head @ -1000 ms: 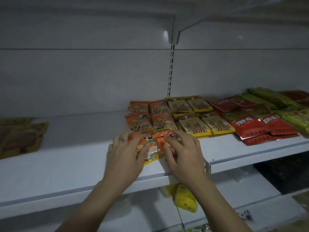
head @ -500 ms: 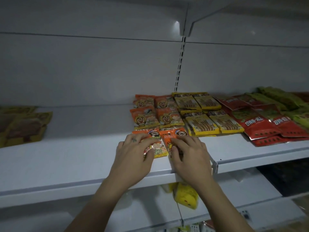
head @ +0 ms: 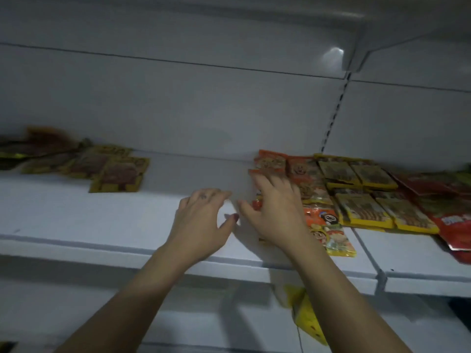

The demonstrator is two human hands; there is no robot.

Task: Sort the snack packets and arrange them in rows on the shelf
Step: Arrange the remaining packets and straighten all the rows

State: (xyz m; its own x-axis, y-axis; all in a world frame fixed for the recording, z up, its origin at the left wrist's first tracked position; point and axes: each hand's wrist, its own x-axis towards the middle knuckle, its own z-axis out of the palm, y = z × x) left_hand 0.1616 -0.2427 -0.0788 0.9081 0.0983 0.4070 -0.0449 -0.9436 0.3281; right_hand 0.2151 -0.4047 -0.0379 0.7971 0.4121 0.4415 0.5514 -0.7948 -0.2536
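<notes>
Head view: a white metal shelf [head: 76, 215] seen from the front, dim and slightly blurred; snack packets lie flat on it in groups
Sorted rows: orange foil packets with cartoon faces [head: 272, 161] lie two abreast, front to back; just right of them, flat yellow packets [head: 364, 207] in the same order; further right, glossy red packets [head: 453, 222]
Front packet: an orange packet with a panda print [head: 328, 225] lies near the shelf's front edge, touching the right hand's outer side
Loose lot: brown-and-yellow packets [head: 119, 174] overlap untidily at the far left, well apart from the rows
Right hand [head: 275, 212]: released, fingers straight and spread, laid flat over the near-left orange packets; no pinch shows
Left hand [head: 204, 220]: released, grasping nothing; fingers spread above bare shelf just left of the orange rows
Step in hand: probably squaring the orange rows' left edge
Next move: likely a reach leftward for the loose lot; it calls for lifting single packets without dragging the aligned ones askew
</notes>
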